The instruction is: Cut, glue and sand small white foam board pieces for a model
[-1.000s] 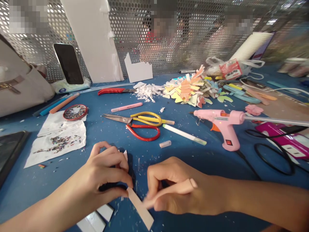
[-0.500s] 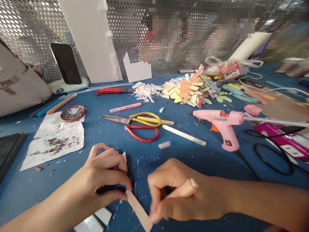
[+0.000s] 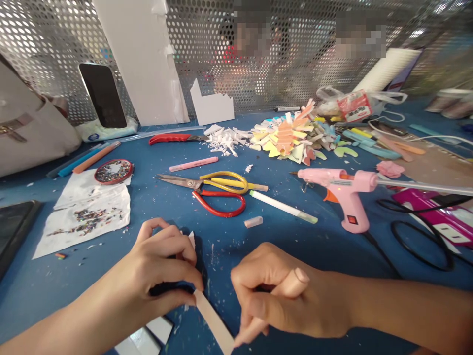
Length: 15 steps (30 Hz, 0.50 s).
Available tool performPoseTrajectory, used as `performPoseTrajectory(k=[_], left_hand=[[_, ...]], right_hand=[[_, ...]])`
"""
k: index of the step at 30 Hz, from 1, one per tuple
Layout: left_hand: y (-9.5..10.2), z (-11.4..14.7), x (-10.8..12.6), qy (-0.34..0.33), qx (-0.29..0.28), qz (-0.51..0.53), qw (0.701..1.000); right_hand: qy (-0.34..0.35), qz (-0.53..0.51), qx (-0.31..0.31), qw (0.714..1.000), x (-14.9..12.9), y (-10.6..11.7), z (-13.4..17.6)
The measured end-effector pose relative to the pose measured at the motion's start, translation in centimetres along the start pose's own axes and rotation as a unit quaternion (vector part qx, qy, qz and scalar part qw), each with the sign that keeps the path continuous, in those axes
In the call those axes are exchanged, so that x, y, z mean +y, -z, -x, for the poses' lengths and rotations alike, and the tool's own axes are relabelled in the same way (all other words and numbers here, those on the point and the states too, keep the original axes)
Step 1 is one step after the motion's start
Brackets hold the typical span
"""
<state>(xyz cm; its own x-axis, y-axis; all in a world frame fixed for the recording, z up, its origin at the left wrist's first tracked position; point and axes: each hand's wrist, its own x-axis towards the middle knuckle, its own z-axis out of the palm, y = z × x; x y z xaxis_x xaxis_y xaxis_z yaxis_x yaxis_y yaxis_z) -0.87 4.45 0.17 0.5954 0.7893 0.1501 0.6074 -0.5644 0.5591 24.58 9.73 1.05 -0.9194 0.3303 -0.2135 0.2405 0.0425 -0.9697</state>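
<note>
My left hand (image 3: pixel 162 268) pinches the upper end of a narrow peach-coloured strip (image 3: pixel 215 319) between thumb and forefinger. Curled around a peach marker (image 3: pixel 296 283), my right hand (image 3: pixel 284 305) is closed, with its fingertips at the strip's lower right end. The marker's tip is hidden by the fingers. Under my left wrist lie several white strips (image 3: pixel 160 329), partly covered. A translucent marker cap (image 3: pixel 253 222) rests on the blue table beyond my right hand. Farther off are scissors (image 3: pixel 201 185) with one yellow and one red handle.
A pink glue gun (image 3: pixel 343 190) with a trailing cable lies at the right. Behind are a pile of coloured scraps (image 3: pixel 291 135), white crumbs (image 3: pixel 227 141) and red-handled pliers (image 3: pixel 172 139). On the left are a propped phone (image 3: pixel 103 96), a paper sheet (image 3: pixel 70 241) and a bag (image 3: pixel 33 128).
My right hand with the marker has shifted slightly to the right along the strip's end. My left hand keeps its pinch. The whole view has moved a little.
</note>
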Motion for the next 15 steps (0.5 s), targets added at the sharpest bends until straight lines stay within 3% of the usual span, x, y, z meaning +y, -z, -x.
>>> performPoseTrajectory(k=[15], left_hand=[[0.10, -0.09, 0.07, 0.000, 0.000, 0.018, 1.000]], right_hand=[[0.024, -0.026, 0.017, 0.999, -0.26, -0.22, -0.16]])
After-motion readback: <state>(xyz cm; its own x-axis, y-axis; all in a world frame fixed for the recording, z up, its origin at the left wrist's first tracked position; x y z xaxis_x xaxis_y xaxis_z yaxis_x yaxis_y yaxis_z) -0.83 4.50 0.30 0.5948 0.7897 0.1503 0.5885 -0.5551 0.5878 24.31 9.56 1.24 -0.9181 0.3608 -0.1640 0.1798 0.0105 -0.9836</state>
